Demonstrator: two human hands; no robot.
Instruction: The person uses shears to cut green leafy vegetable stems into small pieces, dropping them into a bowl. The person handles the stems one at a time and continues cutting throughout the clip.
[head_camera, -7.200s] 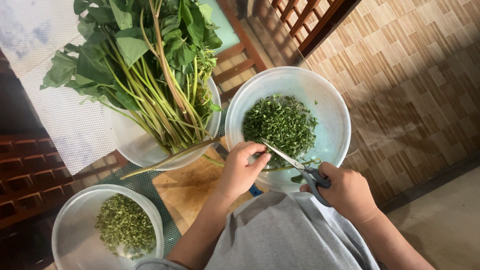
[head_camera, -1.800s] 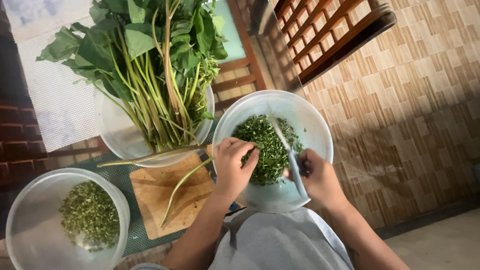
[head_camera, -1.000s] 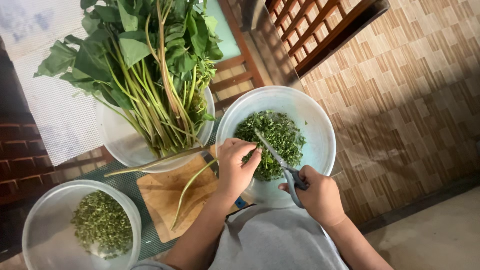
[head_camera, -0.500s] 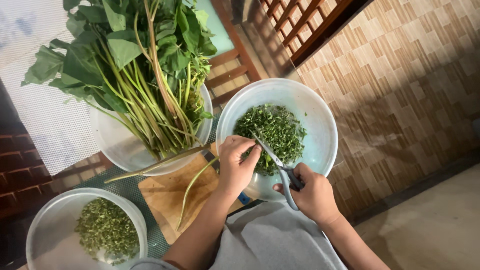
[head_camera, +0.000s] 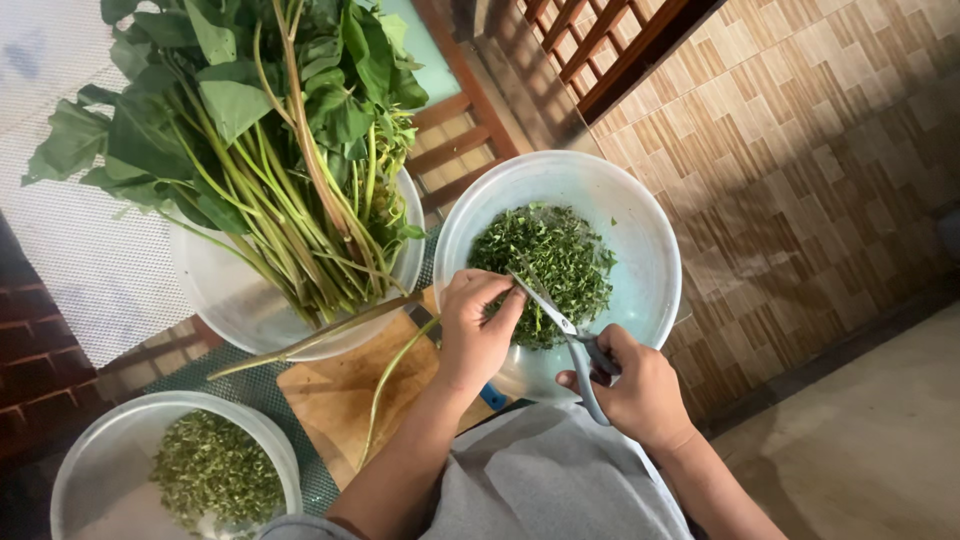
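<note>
So I'm holding the scissors (head_camera: 565, 335) in my right hand (head_camera: 635, 385), fingers through the grey handles and closed around them, with the blades pointing up and left over the near side of the clear plastic bowl (head_camera: 640, 215). That bowl is sitting just in front of me, and a heap of chopped greens (head_camera: 550, 260) is lying in the bottom of it. My left hand (head_camera: 475, 325) is hovering over the bowl's near-left rim, fingers curled in and pinching something right at the blade tips. I'm guessing it's a bit of leaf, but it's too small and tucked away to really tell. The blades look slightly parted where they're meeting my fingertips. Off to the left, touching this bowl, there's a second bowl (head_camera: 215, 290) stuffed with a big bunch of leafy stems (head_camera: 280, 150), leaves fanning up and away from me and the stalks pointing down toward the wooden cutting board (head_camera: 325, 385). One long bare stem (head_camera: 390, 370) is lying across that board, and another is hanging over the bowl's rim beside it. The board is sitting on a green mesh mat (head_camera: 245, 385) on the desk. Down at the bottom left, well apart from my hands, a third bowl (head_camera: 85, 480) is holding chopped stem pieces (head_camera: 215, 470).
</note>
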